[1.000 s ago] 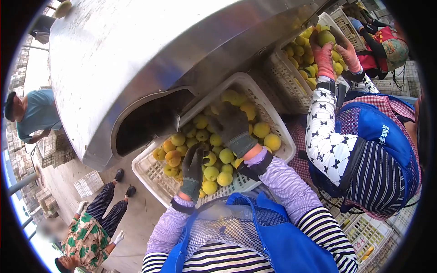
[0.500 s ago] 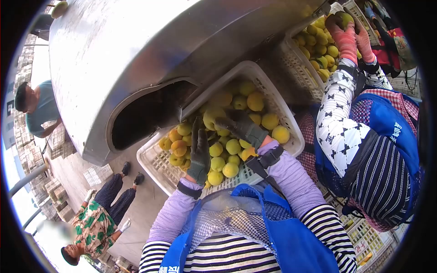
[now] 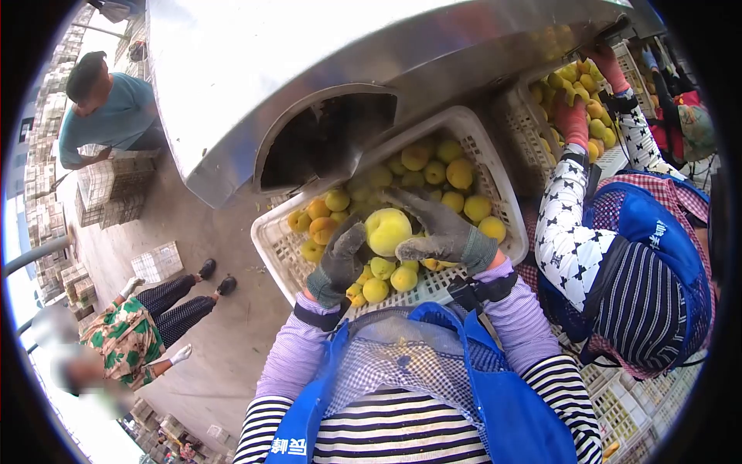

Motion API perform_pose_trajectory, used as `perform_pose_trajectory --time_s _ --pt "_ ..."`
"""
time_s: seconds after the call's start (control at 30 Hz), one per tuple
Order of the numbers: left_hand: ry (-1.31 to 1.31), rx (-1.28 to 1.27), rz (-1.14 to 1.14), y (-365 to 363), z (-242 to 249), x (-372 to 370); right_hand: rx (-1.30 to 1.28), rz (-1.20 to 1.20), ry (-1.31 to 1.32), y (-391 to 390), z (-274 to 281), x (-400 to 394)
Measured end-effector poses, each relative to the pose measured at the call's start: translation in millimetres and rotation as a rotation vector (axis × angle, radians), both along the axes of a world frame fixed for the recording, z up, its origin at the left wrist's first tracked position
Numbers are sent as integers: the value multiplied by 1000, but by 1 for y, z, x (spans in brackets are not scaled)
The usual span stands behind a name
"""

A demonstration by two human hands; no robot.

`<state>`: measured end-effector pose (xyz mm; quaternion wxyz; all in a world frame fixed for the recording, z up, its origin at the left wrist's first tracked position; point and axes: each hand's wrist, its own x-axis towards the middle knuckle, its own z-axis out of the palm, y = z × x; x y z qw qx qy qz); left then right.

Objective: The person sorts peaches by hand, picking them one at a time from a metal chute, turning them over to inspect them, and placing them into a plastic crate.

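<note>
– "Since the last frame, held fruit [image 3: 388,231]'s come up nearer the wearer, & co-worker's hands [image 3: 572,120] have dropped from mid-air to the far R crate [image 3: 523,127]. Where's the held fruit exactly?"

– "Mid-view, above the near crate [image 3: 513,226], b/w both hands. Yellow-green, clear of the heap [image 3: 413,158]."

– "L hand [image 3: 338,259]?"

– "Dark glove, fingers bent in, on fruit's L side. Narrow grip."

– "& R hand [image 3: 444,228]?"

– "Also gloved. Thumb at fruit's near R side, fingers stretched out on the far side. Curved round it, so fruit's held b/w the two. Exact fingertip contact behind it: can't tell."

– "What's about?"

– "Near crate's tilted in view, w/ yellow, green & orange-ish fruit in it. Metal housing [image 3: 255,85] on its far L side, dark opening [image 3: 325,139] facing it."

– "Others?"

– "Co-worker on R, bow-print sleeves [image 3: 568,220], hands at fruit in that far R crate. Far L: person in teal top [image 3: 116,108] by stacked crates [image 3: 116,182]. Near L: person in green-patterned top [image 3: 120,340], w/ a white crate [image 3: 157,263] on the floor close by."
</note>
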<state>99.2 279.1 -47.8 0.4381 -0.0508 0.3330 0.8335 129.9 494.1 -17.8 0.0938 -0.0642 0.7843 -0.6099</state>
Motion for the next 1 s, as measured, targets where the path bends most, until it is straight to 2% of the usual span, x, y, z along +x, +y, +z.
perform_pose_trajectory --time_s 0.03,0.1,0.13,0.2,0.27,0.4,0.5,0.6,0.63,0.73,0.77,0.87,0.97,1.0 --pt "68 -59 -37 0 9 -2 44 -43 -20 -2 1 2" --pt "63 -252 87 2 10 1 131 -128 -57 -11 1 7" --pt "62 -348 152 2 12 4 253 -202 -41 -22 2 11" --pt "279 -413 234 2 14 17 491 -358 -8 -42 4 17" --pt "524 -508 256 1 9 35 476 -362 92 -51 4 26" --pt "454 -493 290 -12 0 43 370 -370 148 -60 3 38" --pt "565 -537 441 -8 5 43 481 -364 299 -67 8 28" --pt "444 -582 566 -18 -4 42 776 -345 457 -79 22 3" --pt "394 -510 570 -21 -4 43 802 -401 516 -85 25 -10" --pt "382 -437 559 -34 -20 53 890 -350 403 -94 8 -45" --pt "364 -441 562 -36 -25 57 943 -398 377 -100 -4 -61" --pt "320 -460 507 -41 -23 59 644 -270 600 -106 -22 -103" --pt "278 -479 508 -36 -23 55 646 -364 443 -112 1 -103" --pt "239 -476 494 -35 -27 53 597 -426 508 -100 5 -92"
